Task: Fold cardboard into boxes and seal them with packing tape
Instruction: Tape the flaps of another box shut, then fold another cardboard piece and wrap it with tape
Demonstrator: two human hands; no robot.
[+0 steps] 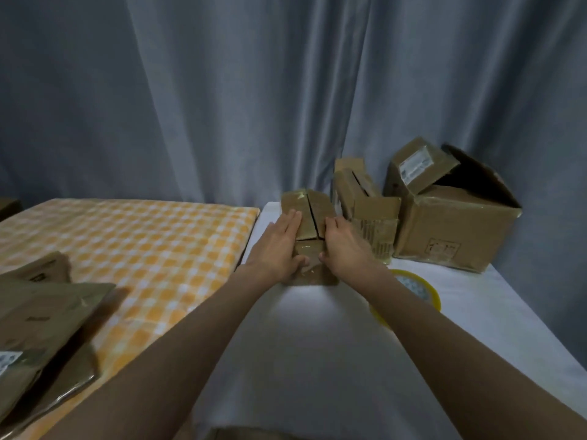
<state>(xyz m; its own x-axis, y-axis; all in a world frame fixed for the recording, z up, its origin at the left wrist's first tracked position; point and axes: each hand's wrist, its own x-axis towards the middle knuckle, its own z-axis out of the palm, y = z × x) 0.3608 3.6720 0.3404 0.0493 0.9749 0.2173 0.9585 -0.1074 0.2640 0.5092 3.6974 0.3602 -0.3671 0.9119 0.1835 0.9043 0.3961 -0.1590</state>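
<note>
Small box (306, 217) sits on the white table (317, 328), just beside the other cardboard boxes (451, 223) at the back right. We press the two top flaps together: left hand (279, 246) lies flat, fingers straight on the left flap, thumb against the front face; right hand (343, 242) covers the right flap, fingers seemingly curled over its edge. A gap shows between the flaps. We judge the cardboard light, stiff, a bit springy at the creases, glossy where old tape sits. Best hold: flap edges near the seam. Tape roll (413, 287) lies just beside the right forearm.
</note>
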